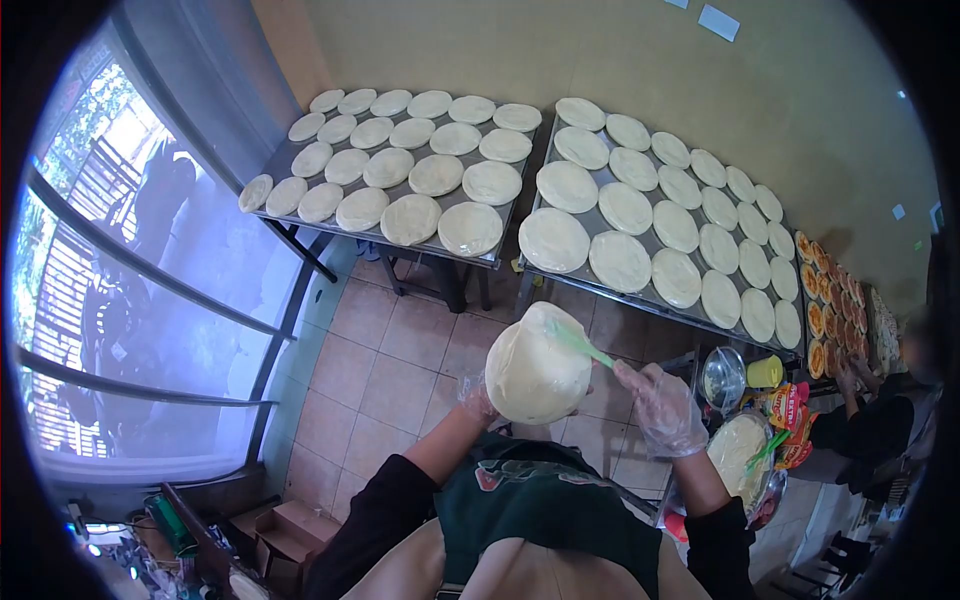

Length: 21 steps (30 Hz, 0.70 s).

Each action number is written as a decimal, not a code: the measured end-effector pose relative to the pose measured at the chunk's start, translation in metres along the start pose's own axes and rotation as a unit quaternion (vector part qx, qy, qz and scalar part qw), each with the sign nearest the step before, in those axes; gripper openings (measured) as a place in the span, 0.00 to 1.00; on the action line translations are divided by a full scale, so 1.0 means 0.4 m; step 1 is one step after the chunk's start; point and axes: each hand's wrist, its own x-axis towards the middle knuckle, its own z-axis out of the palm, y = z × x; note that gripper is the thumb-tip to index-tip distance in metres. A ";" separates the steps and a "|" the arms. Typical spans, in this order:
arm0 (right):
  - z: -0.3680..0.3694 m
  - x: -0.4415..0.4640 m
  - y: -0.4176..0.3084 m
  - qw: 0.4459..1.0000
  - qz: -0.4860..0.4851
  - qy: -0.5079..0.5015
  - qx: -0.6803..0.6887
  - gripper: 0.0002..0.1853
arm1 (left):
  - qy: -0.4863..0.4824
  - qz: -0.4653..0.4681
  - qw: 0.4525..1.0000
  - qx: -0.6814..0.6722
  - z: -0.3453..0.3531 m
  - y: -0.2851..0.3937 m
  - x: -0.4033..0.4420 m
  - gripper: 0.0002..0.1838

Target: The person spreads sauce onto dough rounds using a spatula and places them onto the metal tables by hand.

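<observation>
A round, pale dough base (535,375) is held in front of my body, over the tiled floor. My left hand (476,396), in a clear plastic glove, grips its left edge, with the fingers partly hidden beneath it. My right hand (662,408), also gloved, is closed around the handle of a green spatula (582,343). The spatula's head rests on the pale, creamy upper surface of the base. To the right of my right hand sits a large bowl of pale cream (738,455) with another green utensil (768,450) in it.
Two metal tables (446,247) (640,296) hold rows of pale rounds. Farther right are red-topped rounds (817,320), where a person (870,425) works. A metal bowl (722,376), yellow container (764,372) and red-yellow packets (790,425) stand at right. Curtained windows (190,330) are left.
</observation>
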 end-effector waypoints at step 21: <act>-0.037 0.178 0.070 0.988 -0.097 -0.038 0.113 0.22 | 0.046 -0.036 0.996 -0.062 0.006 0.051 -0.052 0.40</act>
